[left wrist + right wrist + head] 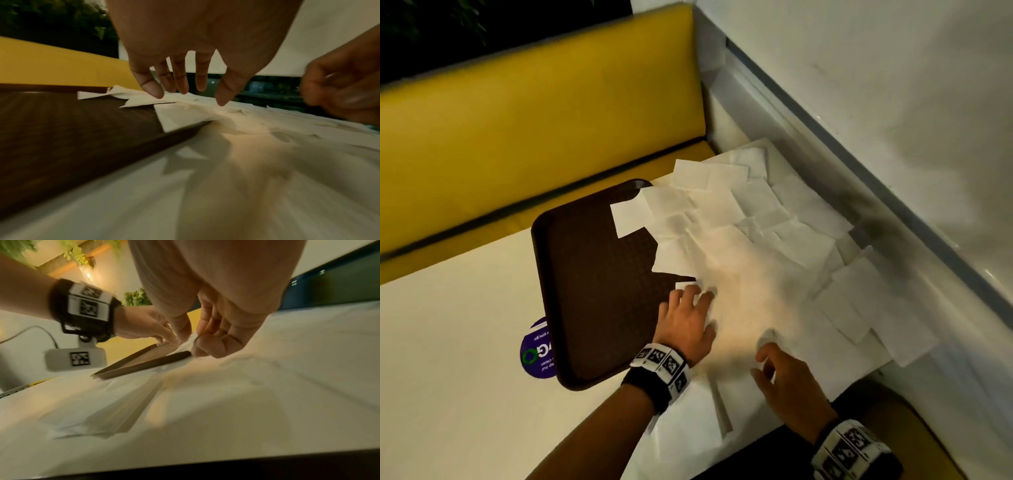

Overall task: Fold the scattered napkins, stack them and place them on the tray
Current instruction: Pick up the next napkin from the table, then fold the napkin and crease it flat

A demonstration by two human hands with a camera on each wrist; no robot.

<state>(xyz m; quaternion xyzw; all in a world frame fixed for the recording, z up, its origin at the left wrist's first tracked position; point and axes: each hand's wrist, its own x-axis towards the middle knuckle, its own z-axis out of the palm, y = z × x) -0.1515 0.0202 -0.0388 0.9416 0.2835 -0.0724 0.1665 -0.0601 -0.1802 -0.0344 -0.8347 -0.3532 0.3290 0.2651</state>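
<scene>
Many white napkins (756, 240) lie scattered and overlapping across the right half of the table, and a few lap over the right edge of the brown tray (592, 291). My left hand (690, 308) is spread with straight fingers over a napkin at the tray's right rim; in the left wrist view the fingertips (154, 91) hang just at the paper (267, 129). My right hand (770, 356) is curled nearer me. In the right wrist view its thumb and forefinger (191, 340) pinch a raised napkin corner, blurred by motion.
A yellow bench (534, 120) runs behind the table. A white wall with a grey ledge (893, 171) borders the right side. A purple round sticker (536, 353) shows beside the tray's near corner. Bare tabletop (448, 377) lies left.
</scene>
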